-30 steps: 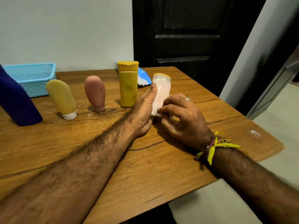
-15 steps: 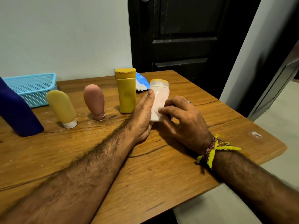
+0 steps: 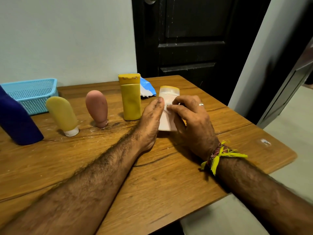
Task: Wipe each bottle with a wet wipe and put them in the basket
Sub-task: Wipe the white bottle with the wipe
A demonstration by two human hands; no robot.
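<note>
Compared with half a second ago, my right hand (image 3: 191, 122) has slid up the pale pink bottle (image 3: 166, 119), its fingertips now pressing a scrap of white wet wipe (image 3: 170, 110) against the upper body rather than near the base. My left hand (image 3: 150, 119) keeps the same brace, palm and thumb cupped round the bottle's left side; the bottle stays upright on the counter (image 3: 169, 175), yellow cap on top. I log both hands as clasped on it, the right one through the wipe.

Surfaces: smooth matte plastic on the pink bottle, flat-sided with rounded shoulders. Left of it, unmoved, stand a mustard rectangular bottle (image 3: 130, 99) with a flip lid, a rounded terracotta tube (image 3: 97, 107) on its cap, a waxy yellow tube (image 3: 61, 114) on a white cap, and a dark blue bottle (image 3: 16, 121). Light blue plastic lattice basket (image 3: 32, 94) sits at the far left edge. Blue wipe packet (image 3: 147, 89) lies behind the mustard bottle. Counter is grained brown wood with cracks.
</note>
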